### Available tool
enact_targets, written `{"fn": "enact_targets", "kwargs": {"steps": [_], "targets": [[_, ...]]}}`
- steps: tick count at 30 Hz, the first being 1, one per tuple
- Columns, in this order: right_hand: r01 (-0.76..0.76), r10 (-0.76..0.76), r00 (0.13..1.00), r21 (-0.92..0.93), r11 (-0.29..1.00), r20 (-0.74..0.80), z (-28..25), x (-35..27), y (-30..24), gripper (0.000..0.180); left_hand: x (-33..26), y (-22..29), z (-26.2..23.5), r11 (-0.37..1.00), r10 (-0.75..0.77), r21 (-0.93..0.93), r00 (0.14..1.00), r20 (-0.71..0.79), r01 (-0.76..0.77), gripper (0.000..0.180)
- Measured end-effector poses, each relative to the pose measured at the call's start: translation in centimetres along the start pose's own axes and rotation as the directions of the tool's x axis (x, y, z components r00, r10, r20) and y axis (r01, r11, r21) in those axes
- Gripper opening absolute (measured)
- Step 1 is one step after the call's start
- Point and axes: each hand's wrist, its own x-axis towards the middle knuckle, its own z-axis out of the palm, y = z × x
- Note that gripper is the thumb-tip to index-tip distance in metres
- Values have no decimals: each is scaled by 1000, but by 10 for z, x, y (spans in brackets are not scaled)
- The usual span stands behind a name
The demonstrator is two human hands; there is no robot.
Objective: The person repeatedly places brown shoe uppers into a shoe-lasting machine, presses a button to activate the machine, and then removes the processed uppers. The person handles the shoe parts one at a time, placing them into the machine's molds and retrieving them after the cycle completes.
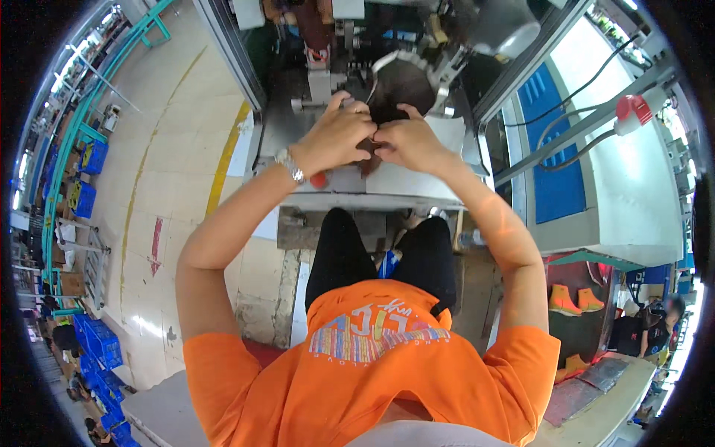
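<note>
My left hand (335,138) and my right hand (408,141) meet over a dark piece (387,112) on the grey machine table (417,182). Both hands grip that dark piece between their fingers; its shape is mostly hidden by them. A silver watch (290,165) is on my left wrist. Just behind the hands sits a dark round machine part with a metal rim (406,78). A small red knob (319,180) shows under my left wrist.
A blue and white cabinet (596,171) with cables and a red and white plug (639,108) stands at right. Orange shoe forms (573,299) lie at lower right, near another person (655,328). Blue crates (97,343) line the left floor.
</note>
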Motion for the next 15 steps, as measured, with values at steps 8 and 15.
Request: {"fn": "enact_targets", "kwargs": {"steps": [8, 15], "targets": [[-258, -129, 919, 814, 520, 374, -135, 20, 0, 31, 47, 2, -131, 413, 149, -793, 826, 544, 447, 26], [-426, -130, 864, 843, 328, 487, -121, -9, -10, 38, 28, 37, -103, 56, 188, -870, 851, 491, 490, 22]]}}
